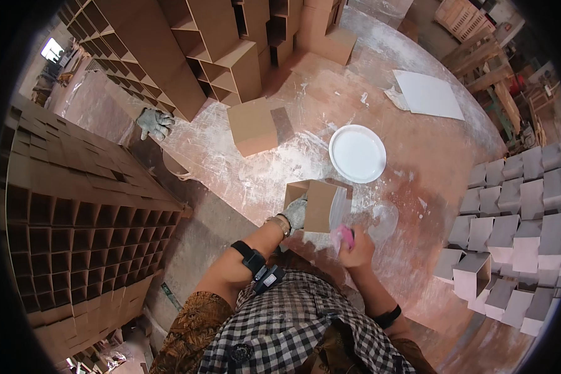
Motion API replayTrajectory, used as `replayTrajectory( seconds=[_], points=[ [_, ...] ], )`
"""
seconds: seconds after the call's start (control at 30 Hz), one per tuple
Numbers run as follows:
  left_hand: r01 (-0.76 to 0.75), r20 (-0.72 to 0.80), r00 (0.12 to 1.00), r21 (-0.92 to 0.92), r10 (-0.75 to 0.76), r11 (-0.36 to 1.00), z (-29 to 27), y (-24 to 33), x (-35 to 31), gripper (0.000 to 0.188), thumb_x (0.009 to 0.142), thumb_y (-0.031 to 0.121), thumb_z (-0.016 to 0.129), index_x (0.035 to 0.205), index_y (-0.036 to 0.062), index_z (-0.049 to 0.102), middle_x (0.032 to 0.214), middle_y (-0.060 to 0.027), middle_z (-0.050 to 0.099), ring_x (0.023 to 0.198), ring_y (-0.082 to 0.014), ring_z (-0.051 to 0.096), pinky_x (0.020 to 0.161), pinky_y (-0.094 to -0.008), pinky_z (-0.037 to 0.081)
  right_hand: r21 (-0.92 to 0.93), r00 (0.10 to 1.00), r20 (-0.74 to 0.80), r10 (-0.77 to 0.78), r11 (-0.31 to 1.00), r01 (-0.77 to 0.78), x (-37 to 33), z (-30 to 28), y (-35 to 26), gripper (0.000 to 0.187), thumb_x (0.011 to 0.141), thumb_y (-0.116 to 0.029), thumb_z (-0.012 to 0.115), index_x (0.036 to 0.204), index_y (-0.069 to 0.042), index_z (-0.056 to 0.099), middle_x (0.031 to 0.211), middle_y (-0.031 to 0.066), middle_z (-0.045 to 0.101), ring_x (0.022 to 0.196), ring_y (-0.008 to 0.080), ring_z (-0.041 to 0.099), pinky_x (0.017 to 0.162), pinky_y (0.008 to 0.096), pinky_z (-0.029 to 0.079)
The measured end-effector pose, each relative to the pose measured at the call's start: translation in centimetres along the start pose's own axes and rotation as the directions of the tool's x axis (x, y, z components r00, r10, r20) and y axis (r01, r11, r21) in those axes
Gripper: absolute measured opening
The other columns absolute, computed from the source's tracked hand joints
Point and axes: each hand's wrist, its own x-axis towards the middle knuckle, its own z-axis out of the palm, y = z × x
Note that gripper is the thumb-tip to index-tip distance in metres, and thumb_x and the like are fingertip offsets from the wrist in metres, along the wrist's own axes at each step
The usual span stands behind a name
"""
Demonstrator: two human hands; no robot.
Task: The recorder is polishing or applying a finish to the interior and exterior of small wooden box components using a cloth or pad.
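Observation:
My left hand (296, 213), in a grey work glove, steadies a small open brown cardboard box (318, 207) at the table's near edge. Its fingers reach into the box's open left side and are partly hidden. A wet-looking whitish coat (338, 209) covers the right side of this box. Just right of it, my bare right hand (357, 249) is closed round a pink tool (343, 238), whose exact kind I cannot make out. Beyond the box is a round white dish (357, 153) with white contents.
Another brown box (252, 128) and a loose grey glove (154, 123) lie on the white-smeared table (417, 156). Brown boxes (93, 218) are stacked at left, more (230, 68) at the back. Whitish-covered boxes (511, 230) stand in rows at right. A white sheet (429, 95) lies far right.

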Motion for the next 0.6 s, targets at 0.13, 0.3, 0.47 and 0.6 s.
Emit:
replayTrajectory(
  seconds=[0.13, 0.3, 0.47, 0.6],
  points=[
    [0.044, 0.082, 0.995, 0.067, -0.05, 0.997, -0.4, 0.9, 0.6, 0.052, 0.088, 0.035, 0.052, 0.132, 0.0059, 0.048, 0.135, -0.023, 0.046, 0.125, -0.0386, 0.042, 0.107, -0.0424, 0.032, 0.014, 0.979, -0.198, 0.045, 0.999, -0.043, 6.3, 1.0, 0.4, 0.022, 0.076, -0.01, 0.06, 0.097, -0.006, 0.056, 0.082, 0.0203, 0.06, 0.075, 0.0408, 0.06, 0.064, 0.0494, 0.046],
    [-0.004, -0.01, 1.0, 0.042, 0.004, 0.999, -0.4, 1.1, 0.2, 0.056, 0.088, 0.036, 0.053, 0.134, 0.006, 0.045, 0.141, -0.0224, 0.038, 0.127, -0.0382, 0.04, 0.107, -0.0424, 0.031, 0.042, 0.965, -0.238, -0.111, 0.991, 0.124, 2.9, 1.3, -1.1, 0.02, 0.074, -0.008, 0.06, 0.094, -0.005, 0.057, 0.083, 0.0196, 0.06, 0.074, 0.0407, 0.059, 0.064, 0.0482, 0.046],
    [0.09, 0.0, 0.996, -0.079, -0.09, 0.993, -0.6, 1.6, 0.5, 0.053, 0.088, 0.036, 0.052, 0.131, 0.0057, 0.047, 0.136, -0.0229, 0.043, 0.123, -0.0388, 0.043, 0.105, -0.0426, 0.034, 0.062, 0.961, -0.241, -0.133, 0.986, 0.152, 1.9, 0.8, -2.2, 0.018, 0.075, -0.008, 0.059, 0.092, -0.005, 0.057, 0.083, 0.0194, 0.06, 0.073, 0.041, 0.059, 0.062, 0.0487, 0.046],
    [0.138, 0.028, 0.99, -0.103, -0.136, 0.985, -1.1, 2.7, 0.5, 0.05, 0.088, 0.035, 0.052, 0.129, 0.005, 0.049, 0.131, -0.0234, 0.047, 0.12, -0.0401, 0.044, 0.102, -0.0421, 0.037, -0.002, 0.952, -0.296, -0.083, 0.996, 0.087, 8.5, 1.3, -2.3, 0.021, 0.076, -0.009, 0.058, 0.096, -0.006, 0.059, 0.081, 0.0199, 0.059, 0.073, 0.0408, 0.059, 0.062, 0.0489, 0.047]
  ],
)
